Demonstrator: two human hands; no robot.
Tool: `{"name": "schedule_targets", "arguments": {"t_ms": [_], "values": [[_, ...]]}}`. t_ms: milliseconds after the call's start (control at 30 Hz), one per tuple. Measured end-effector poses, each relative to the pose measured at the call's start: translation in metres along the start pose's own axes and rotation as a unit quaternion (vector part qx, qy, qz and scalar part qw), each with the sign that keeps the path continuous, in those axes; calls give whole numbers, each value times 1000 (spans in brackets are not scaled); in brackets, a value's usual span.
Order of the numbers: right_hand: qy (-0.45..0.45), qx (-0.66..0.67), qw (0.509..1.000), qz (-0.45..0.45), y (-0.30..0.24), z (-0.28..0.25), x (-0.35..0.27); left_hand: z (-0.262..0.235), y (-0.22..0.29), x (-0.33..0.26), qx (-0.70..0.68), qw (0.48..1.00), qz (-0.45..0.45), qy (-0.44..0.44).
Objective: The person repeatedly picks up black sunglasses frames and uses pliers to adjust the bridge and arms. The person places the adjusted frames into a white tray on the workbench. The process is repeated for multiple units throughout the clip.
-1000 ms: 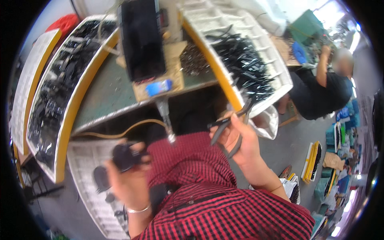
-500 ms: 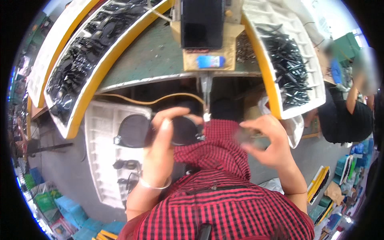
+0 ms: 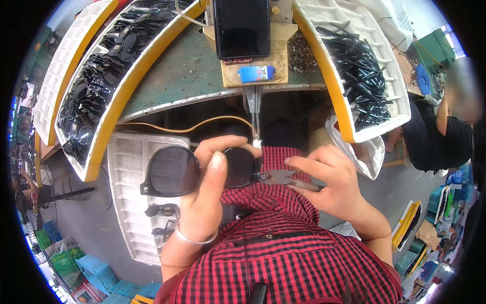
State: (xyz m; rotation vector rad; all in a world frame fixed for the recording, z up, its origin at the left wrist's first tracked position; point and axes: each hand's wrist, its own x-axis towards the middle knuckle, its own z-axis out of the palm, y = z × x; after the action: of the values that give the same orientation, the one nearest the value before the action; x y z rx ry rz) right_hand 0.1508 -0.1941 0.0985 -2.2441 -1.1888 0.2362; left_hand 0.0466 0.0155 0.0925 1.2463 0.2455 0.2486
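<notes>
My left hand [image 3: 207, 187] grips a black sunglasses front [image 3: 197, 171] at its bridge, thumb up between the two dark lenses. My right hand [image 3: 329, 185] holds a dark temple arm [image 3: 288, 178] flat against the frame's right hinge corner, fingers stretched along it. Both hands are just above my lap, over my red and black checked shirt [image 3: 283, 253]. A thin metal tip [image 3: 254, 116] hangs down from the bench edge right above the hinge.
A green bench [image 3: 187, 76] carries a black device [image 3: 242, 28] on a wooden block, a blue item [image 3: 255, 73] and a heap of small screws [image 3: 302, 53]. White foam trays hold sunglasses fronts [image 3: 96, 86] left and temple arms [image 3: 362, 66] right. Another tray [image 3: 129, 202] lies lower left. A seated person [image 3: 445, 131] is at right.
A second ago my right hand held a loose temple arm apart from the frame. Both hands have since come together, and the arm now sits against the frame's hinge under the metal tip.
</notes>
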Motion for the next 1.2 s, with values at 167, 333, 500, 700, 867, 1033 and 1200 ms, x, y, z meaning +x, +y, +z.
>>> {"name": "schedule_targets", "arguments": {"t_ms": [167,333,500,700,867,1033,1200], "values": [[-98,453,862,205,17,-5,-8,-10,-5,2,-38,999,26,10],[172,-148,963,142,82,-53,63,-34,-27,-16,-164,970,-128,130],[229,-394,884,106,118,-51,113,-8,-61,-15,-245,889,-380,68],[163,224,947,163,67,5,22,12,-88,-15,-343,845,-409,-22],[99,515,806,274,34,77,-34,19,-81,-15,-307,860,-406,-14],[111,577,756,288,23,88,-41,22,-78,-16,-314,862,-398,-15],[99,609,734,284,17,82,-36,23,-81,-19,-324,858,-398,-19]]}}
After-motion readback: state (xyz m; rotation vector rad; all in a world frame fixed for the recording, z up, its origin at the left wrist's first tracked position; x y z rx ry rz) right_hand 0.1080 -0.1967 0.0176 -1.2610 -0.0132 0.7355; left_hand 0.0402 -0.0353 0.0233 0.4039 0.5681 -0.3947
